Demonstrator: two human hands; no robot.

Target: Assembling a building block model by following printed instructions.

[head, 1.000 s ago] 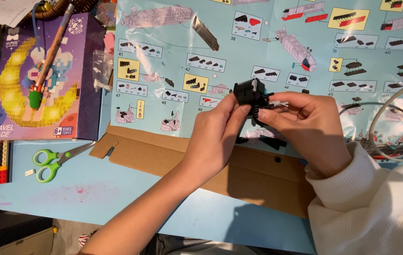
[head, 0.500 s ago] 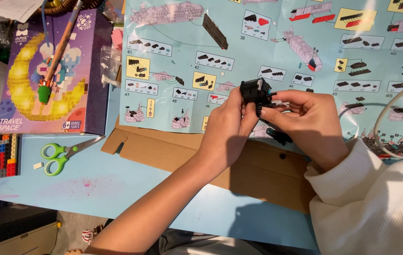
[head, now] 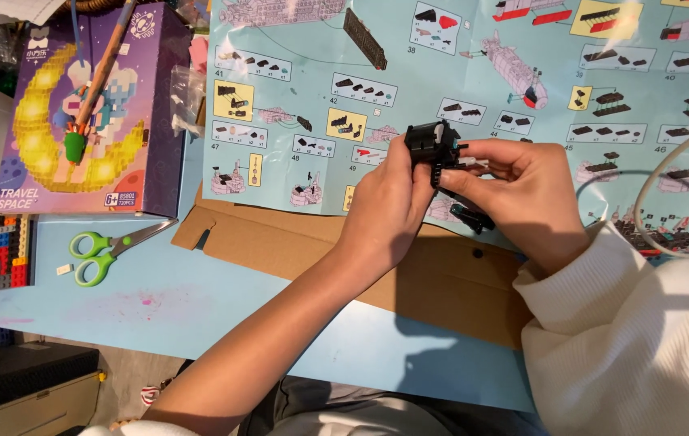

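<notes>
Over instruction sheet (head: 474, 89), hand-hidden black brick assembly (head: 429, 144)

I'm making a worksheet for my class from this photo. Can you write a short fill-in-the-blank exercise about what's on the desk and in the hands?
1. Both hands, the left hand and the right hand, hold a small brick assembly coloured ____.
2. The scissors have handles coloured ____.
3. The hands work above a flat piece of brown ____.
4. The instruction sheet has a background of light ____.

Missing words: black; green; cardboard; blue
</notes>
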